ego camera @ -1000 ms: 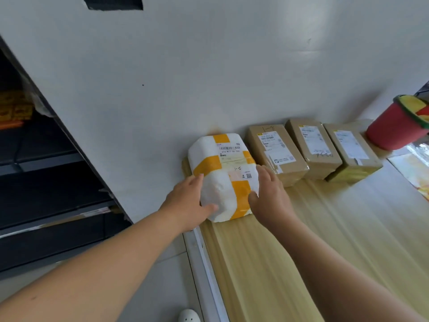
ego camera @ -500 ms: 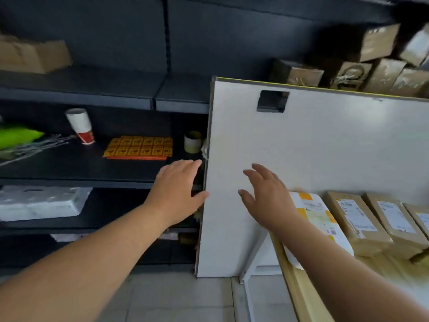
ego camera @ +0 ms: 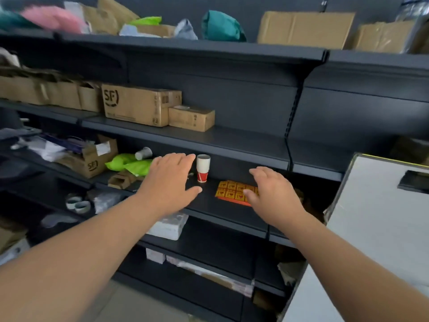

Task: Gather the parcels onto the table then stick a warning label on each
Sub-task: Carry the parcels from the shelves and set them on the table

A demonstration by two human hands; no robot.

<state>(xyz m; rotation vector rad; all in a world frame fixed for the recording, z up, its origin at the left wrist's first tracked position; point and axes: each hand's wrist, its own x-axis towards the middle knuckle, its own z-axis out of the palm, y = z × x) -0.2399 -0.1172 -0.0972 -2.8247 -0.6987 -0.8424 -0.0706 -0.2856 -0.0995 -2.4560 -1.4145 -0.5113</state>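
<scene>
**shelfwatcher:** ok so what am I reaching for here? I'm looking at both hands stretched out over the dark shelf and neither one is holding anything.

**me:** yeah, both empty. I'm holding the left hand flat, fingers loosely spread, thumb sticking out to the side. The right hand is doing the same, open, fingers slightly curled down, pinching nothing. My guess is I'm going for the label sheet, the orange-and-yellow grid lying flat on that shelf.

**shelfwatcher:** which hand is getting it?

**me:** the right one, I reckon. Its fingertips are already overlapping the sheet's right end in the view, though I can't tell if they're touching it or hovering above. The sheet's long axis is running left to right along the shelf, slightly skewed, so it's sitting just left of and under those fingers. The left hand is further off, with the paper cup standing upright between it and the sheet.

**shelfwatcher:** and the parcels?

**me:** not seeing the table at all, only a white board on the right edge. There are cardboard boxes on the shelf above, well apart from both hands, but I can't say whether they're part of the job.
</scene>
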